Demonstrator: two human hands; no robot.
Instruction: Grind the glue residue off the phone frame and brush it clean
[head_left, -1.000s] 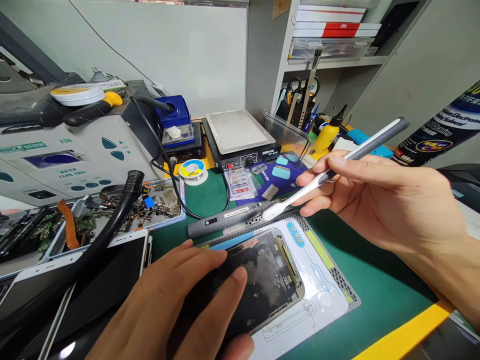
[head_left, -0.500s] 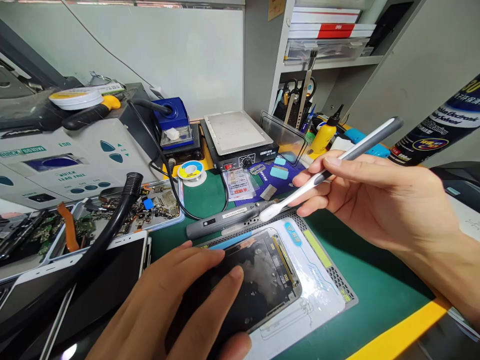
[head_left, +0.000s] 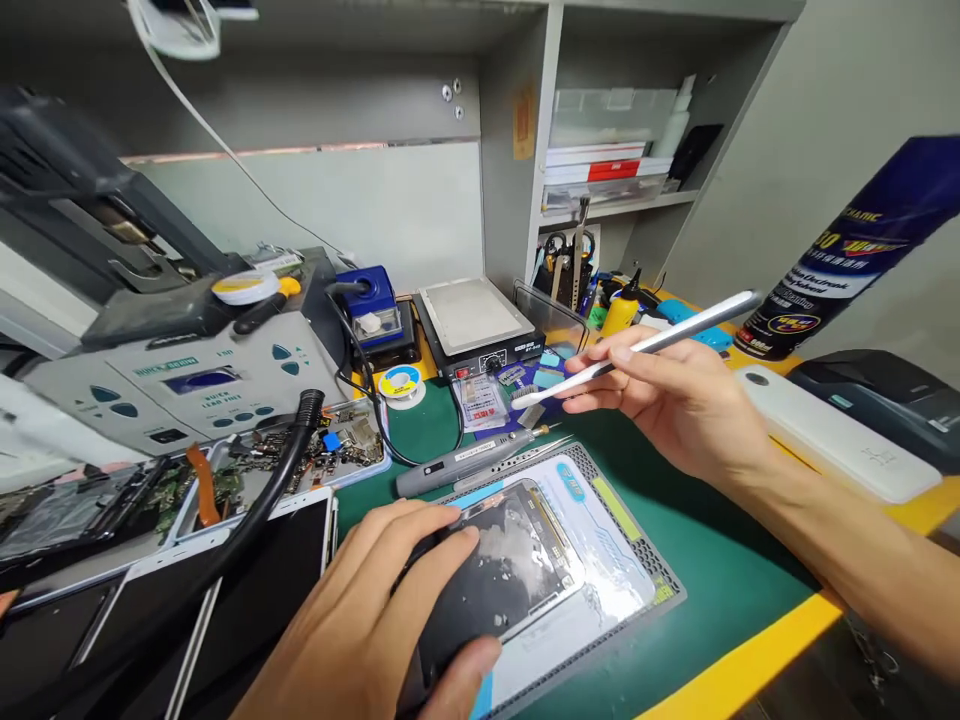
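My right hand [head_left: 675, 395] holds a white and grey toothbrush [head_left: 697, 325] by its handle, raised above the bench. Its bristly head is at the left, over the small packets and cards. My left hand [head_left: 360, 610] rests on a black phone screen panel [head_left: 517, 575], its fingers bent over the upper left edge and the thumb on the near side. Whitish smears mark the panel's dark surface, and part of it is hidden under my hand. Beneath it lies a white and blue work pad [head_left: 611, 565]. Just behind are a grey pen-shaped tool [head_left: 465, 462] and metal tweezers [head_left: 529, 457].
On the left stand a soldering station [head_left: 202, 375], trays of circuit boards [head_left: 300, 455], a thick black hose [head_left: 285, 480] and phone screens [head_left: 281, 545]. A heating plate [head_left: 480, 315] and solder spool [head_left: 403, 385] sit behind. At right are a spray can [head_left: 832, 260] and a white power bank [head_left: 832, 430].
The view has tilted up and drawn back, showing more shelf and spray can. The toothbrush has turned so its bristles show, and it is farther from the panel. My left hand stays on the panel.
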